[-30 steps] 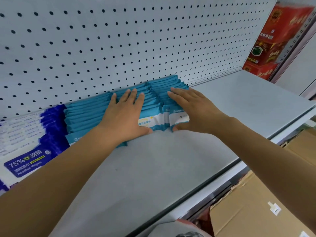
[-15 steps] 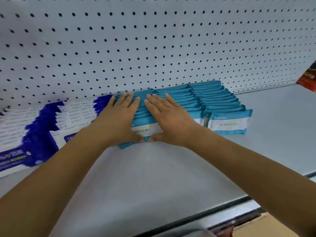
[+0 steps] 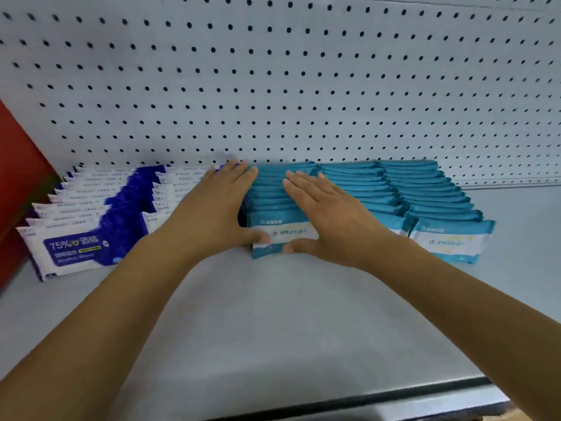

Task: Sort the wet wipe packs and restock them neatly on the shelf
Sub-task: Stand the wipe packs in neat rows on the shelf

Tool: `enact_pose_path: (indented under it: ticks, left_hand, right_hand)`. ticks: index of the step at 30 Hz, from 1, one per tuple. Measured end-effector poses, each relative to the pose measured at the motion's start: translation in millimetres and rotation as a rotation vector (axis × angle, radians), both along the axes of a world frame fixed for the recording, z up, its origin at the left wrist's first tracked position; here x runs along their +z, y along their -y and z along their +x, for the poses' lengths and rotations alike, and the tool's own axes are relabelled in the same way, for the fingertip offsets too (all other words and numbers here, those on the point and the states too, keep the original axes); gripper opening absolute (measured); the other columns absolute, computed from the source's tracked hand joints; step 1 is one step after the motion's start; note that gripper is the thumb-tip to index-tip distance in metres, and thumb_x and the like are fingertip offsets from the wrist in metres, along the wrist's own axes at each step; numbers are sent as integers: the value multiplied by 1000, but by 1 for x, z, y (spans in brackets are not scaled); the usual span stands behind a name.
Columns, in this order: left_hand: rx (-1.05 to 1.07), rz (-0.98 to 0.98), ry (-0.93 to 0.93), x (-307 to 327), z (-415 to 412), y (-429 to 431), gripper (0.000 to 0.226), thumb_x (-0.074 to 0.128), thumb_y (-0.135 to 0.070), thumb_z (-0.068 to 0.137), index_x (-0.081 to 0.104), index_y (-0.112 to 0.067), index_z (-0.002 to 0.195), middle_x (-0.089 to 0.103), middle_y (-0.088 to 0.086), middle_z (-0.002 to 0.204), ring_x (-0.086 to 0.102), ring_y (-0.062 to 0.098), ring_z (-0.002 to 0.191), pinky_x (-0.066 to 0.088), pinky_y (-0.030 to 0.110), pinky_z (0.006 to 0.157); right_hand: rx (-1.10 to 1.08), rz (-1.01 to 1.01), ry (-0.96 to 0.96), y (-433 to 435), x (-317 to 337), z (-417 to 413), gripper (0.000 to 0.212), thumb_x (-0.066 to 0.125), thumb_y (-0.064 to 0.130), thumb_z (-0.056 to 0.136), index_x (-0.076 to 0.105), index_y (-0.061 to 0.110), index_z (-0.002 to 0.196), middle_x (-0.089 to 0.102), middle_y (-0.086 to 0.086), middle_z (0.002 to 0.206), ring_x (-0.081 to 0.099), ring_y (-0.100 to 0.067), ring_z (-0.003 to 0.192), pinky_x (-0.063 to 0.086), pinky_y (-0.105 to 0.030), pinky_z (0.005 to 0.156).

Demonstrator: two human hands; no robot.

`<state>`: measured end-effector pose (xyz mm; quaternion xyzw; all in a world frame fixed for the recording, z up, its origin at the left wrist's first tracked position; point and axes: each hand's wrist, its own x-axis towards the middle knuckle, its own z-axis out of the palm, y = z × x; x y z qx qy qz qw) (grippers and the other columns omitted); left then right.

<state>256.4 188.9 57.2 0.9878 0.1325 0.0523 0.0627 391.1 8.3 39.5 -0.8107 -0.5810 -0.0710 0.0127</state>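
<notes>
Head view: both hands flat on the teal wipe packs (image 3: pixel 358 183)

1. Location of packs. The teal wipe packs stand in three rows on the shelf (image 3: pixel 273 323), side by side, running back to the pegboard (image 3: pixel 273 86). Blue-and-white alcohol wipe packs (image 3: pixel 91 226) fill the shelf to their left, next to a red panel (image 3: pixel 18 165).

2. Left hand (image 3: pixel 212 208). The forearm reaches in from the lower left. The palm faces down, fingers straight and closed together, pointing at the pegboard. The hand lies along the seam between the blue-and-white packs and the leftmost teal row. The thumb spreads rightward and touches the front pack (image 3: pixel 282 232) of that row.

3. Right hand (image 3: pixel 328 217). The forearm reaches in from the lower right. The palm lies flat on the tops of the leftmost and middle teal rows, fingers straight and slightly angled left. The thumb points left and presses the front pack's lower edge.

4. Grip state. Neither hand curls round anything; both are spread flat, with the front pack between the two thumbs.
</notes>
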Motion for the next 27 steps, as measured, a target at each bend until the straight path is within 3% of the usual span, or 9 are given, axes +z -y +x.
enact_pose_path:
  ticks: [7, 12, 15, 18, 22, 27]
  left_hand:
    - [234, 147, -172, 3, -69, -71, 139, 79, -74, 66, -2, -18, 164, -8, 4, 173, -15, 21, 158, -9, 49, 125]
    - [131, 184, -124, -3, -66, -88, 122, 80, -70, 68, 20, -20, 162, 20, 4, 169, 6, 21, 158, 1, 47, 127]
    - [76, 176, -91, -1, -60, -91, 111, 79, -65, 73, 29, -19, 160, 31, 5, 165, 18, 21, 156, 11, 40, 126]
    - [52, 173, -68, -5, -55, -95, 107, 77, -66, 75, 30, -18, 159, 35, 6, 162, 22, 23, 154, 21, 42, 123]
    - [71, 148, -35, -11, -62, -99, 107, 73, -68, 78, 25, -21, 161, 25, 4, 168, 12, 21, 158, 11, 46, 128]
    - [314, -38, 213, -12, -115, -104, 128, 82, -69, 67, 15, -21, 164, 4, 4, 173, -2, 20, 160, -1, 48, 127]
  right_hand:
    - [95, 22, -17, -73, 2, -50, 104, 57, 65, 89, 4, 12, 160, 1, -8, 168, 0, -22, 155, -2, -37, 126]
    - [28, -44, 91, -128, -7, -69, 114, 64, 68, 82, 3, 8, 158, 6, -17, 166, 3, -31, 154, 0, -45, 125]
    - [-22, -57, 128, -138, -10, -66, 107, 64, 62, 86, 7, 7, 158, 10, -18, 166, 6, -32, 154, 2, -45, 124]
    - [-68, -71, 128, -136, -9, -65, 102, 60, 60, 89, 8, 7, 158, 9, -16, 166, 7, -30, 154, 4, -45, 126]
    - [-109, -85, 130, -137, -6, -73, 102, 59, 63, 88, 11, 7, 158, 13, -16, 166, 10, -29, 154, 5, -46, 126]
    - [-137, -124, 73, -140, 7, -87, 116, 67, 65, 80, 4, 6, 158, 5, -14, 167, 3, -27, 155, 2, -47, 126]
